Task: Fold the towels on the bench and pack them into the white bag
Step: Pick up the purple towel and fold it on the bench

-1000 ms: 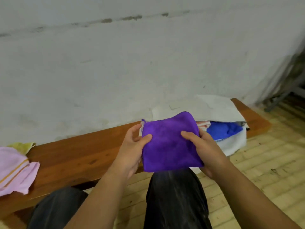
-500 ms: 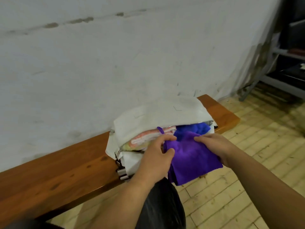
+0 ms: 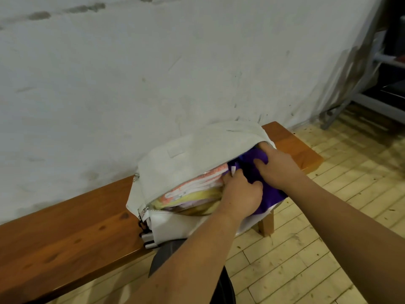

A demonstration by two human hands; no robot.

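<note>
A white bag (image 3: 186,163) lies unzipped on the right end of the wooden bench (image 3: 72,227). Folded pink, white and yellow towels (image 3: 192,189) fill its left side. A folded purple towel (image 3: 258,174) sits half inside the bag's opening on the right, its lower edge hanging out over the bag's front. My left hand (image 3: 241,191) grips the purple towel's left edge at the opening. My right hand (image 3: 276,167) grips its top, fingers reaching under the bag's flap. The bag's inside beyond the towels is hidden.
A stained white wall stands right behind the bench. The bench's right end (image 3: 304,154) juts just past the bag. A grey metal frame (image 3: 361,99) stands at the far right on the plank floor (image 3: 328,227). My dark-trousered knee (image 3: 166,253) is below the bag.
Both hands carried the purple towel from in front of me to the bag and pushed it partly into the opening. The view swung right; the pink towel on the left left the frame.
</note>
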